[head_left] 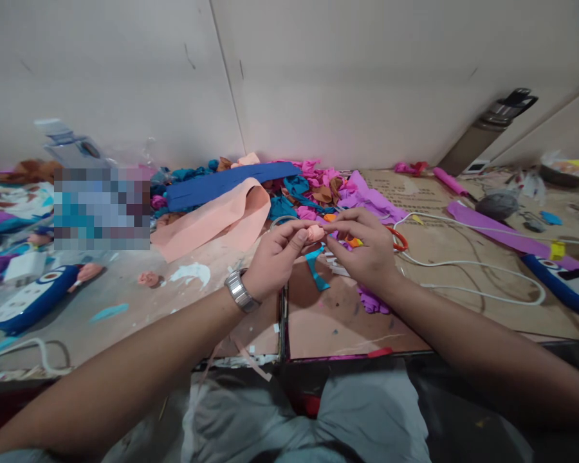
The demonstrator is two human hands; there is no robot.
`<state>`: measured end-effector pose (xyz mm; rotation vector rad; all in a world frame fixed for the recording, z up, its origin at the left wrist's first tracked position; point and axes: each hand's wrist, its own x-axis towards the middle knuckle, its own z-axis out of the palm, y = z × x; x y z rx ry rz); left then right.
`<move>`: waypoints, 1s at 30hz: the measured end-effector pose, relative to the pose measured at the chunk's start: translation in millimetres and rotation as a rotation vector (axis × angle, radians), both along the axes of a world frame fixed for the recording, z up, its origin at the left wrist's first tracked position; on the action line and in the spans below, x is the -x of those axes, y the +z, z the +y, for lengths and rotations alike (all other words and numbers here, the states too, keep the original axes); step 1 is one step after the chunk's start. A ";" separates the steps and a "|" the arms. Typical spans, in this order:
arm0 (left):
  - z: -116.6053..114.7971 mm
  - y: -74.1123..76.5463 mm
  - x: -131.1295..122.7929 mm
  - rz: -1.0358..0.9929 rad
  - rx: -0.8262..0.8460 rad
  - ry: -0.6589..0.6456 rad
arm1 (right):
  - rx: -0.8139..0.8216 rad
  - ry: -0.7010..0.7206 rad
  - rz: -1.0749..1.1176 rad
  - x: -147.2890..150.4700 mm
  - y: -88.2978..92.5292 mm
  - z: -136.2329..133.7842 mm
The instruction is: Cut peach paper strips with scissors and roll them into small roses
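A small peach rosette (314, 233), rolled from thin material, is pinched between the fingertips of both hands above the table. My left hand (280, 254), with a metal watch (241, 290) on its wrist, grips it from the left. From the right, my right hand (364, 247) has its thumb and fingers closed on the other side. Whether the material is paper or cloth I cannot tell. Behind the hands lie a folded peach strip (222, 215) and a blue strip (231, 184). Another peach rosette (149, 278) rests on the table to the left.
A heap of coloured scraps (313, 186) runs along the wall. Blue-and-white handheld devices lie left (33, 299) and right (567, 283). A white cable (482, 263) loops over the cardboard (424, 199). Orange-handled scissors (398, 239) are beside my right hand; a dark bottle (485, 132) stands behind.
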<state>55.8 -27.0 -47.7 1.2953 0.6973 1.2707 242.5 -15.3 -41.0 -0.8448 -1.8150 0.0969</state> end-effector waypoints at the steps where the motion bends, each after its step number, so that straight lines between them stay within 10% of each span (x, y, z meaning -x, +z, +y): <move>1: 0.1 0.0 0.0 0.012 -0.007 0.005 | -0.001 0.001 -0.006 -0.1 0.0 0.2; 30: 5.9 -2.5 4.7 0.266 -0.131 0.045 | 0.089 0.245 -0.249 -3.2 -7.2 9.5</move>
